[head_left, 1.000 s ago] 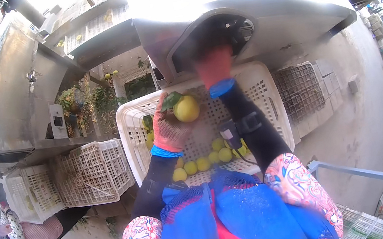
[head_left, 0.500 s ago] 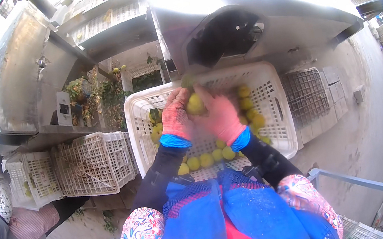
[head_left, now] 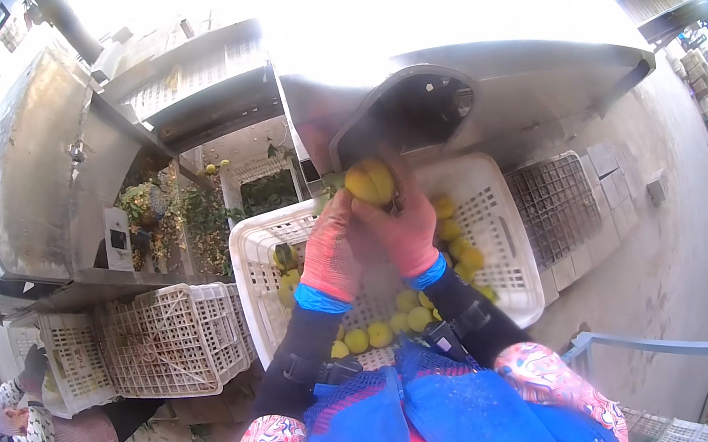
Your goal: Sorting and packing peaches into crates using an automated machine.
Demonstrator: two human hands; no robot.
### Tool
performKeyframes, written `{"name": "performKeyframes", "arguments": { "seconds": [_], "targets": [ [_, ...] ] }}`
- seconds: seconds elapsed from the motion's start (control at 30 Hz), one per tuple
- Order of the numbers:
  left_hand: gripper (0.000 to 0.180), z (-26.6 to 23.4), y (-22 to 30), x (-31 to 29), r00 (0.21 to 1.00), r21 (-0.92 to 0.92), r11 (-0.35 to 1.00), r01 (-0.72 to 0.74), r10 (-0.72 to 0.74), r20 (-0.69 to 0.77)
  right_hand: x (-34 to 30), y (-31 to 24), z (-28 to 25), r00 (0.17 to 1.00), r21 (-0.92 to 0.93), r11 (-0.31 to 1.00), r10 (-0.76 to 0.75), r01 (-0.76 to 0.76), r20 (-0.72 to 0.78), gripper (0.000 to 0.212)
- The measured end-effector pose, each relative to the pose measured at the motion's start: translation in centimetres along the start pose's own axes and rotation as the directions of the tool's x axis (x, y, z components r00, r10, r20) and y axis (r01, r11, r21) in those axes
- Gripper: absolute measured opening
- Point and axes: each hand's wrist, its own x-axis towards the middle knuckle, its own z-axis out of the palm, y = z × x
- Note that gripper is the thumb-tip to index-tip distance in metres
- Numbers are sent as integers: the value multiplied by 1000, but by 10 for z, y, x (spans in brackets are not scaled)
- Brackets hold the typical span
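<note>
My right hand (head_left: pixel 402 230), in a pink-orange glove, curls round a yellow peach (head_left: pixel 369 183) with a visible crease down its side. My left hand (head_left: pixel 329 254), gloved alike, is closed at the peach's lower left; its fingertips press against it. Beside those fingertips shows a bit of green leaf (head_left: pixel 334 185), partly hidden. Both hands are raised over the far side of a white plastic crate (head_left: pixel 506 243). Inside it, several yellow-green peaches (head_left: pixel 379 334) lie in a row along the near side, with others at the left and right walls.
A metal chute with a dark opening (head_left: pixel 411 115) rises just beyond the crate. More crates (head_left: pixel 164 339) stand at the left, where another person's gloved hand (head_left: pixel 33 369) reaches in. Dark grid crates (head_left: pixel 553 203) sit at the right. A blue rail (head_left: pixel 669 340) runs at the lower right.
Both hands have lifted the peach higher, and more of its yellow side shows. My right hand has drawn in nearer to the left. The other person's hand has moved to the crate.
</note>
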Motion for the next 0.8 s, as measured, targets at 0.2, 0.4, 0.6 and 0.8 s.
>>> {"name": "performKeyframes", "arguments": {
  "seconds": [0.2,0.4,0.6,0.8],
  "targets": [
    [40,-19,-6,0,991,356,925,-132,132,24,17,3,-7,951,-406,868,-309,285,6,77],
    [60,-95,-45,12,972,950,211,230,-106,-212,78,51,15,984,-720,677,-38,151,172,63],
    [76,-212,-88,-6,928,487,-825,286,111,-357,46,74,-38,960,-526,803,-240,279,142,41],
    [90,-214,-94,23,879,397,-877,271,57,-474,-112,222,-134,860,-888,360,506,-285,-71,30]
  ]
}}
